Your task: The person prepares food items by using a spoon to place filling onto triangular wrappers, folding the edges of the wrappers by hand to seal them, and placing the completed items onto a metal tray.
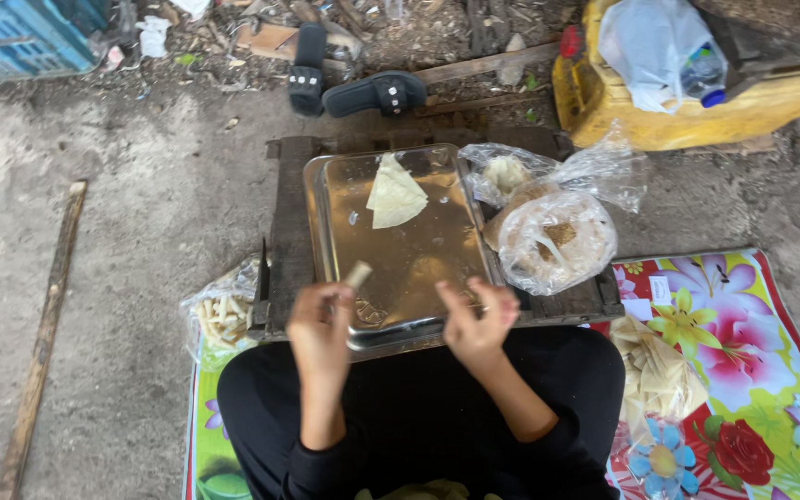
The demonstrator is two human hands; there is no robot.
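Observation:
My left hand (318,326) is closed around a small pale rolled piece (357,273) whose end sticks up above my fingers, at the near left corner of a shiny metal tray (326,199). My right hand (480,321) hovers over the tray's near right edge with fingers apart and nothing in it. A folded pale triangular wrapper (395,193) lies on the far half of the tray. The tray rests on a low dark wooden board (287,236) in front of my lap.
A clear bag of round wrappers (556,243) and a second bag (511,171) sit right of the tray. A bag of finished rolls (222,315) lies at the left. Stacked wrappers (655,375) rest on a flowered mat (743,370). Black sandals (372,93), a yellow container (604,102), a stick (43,333).

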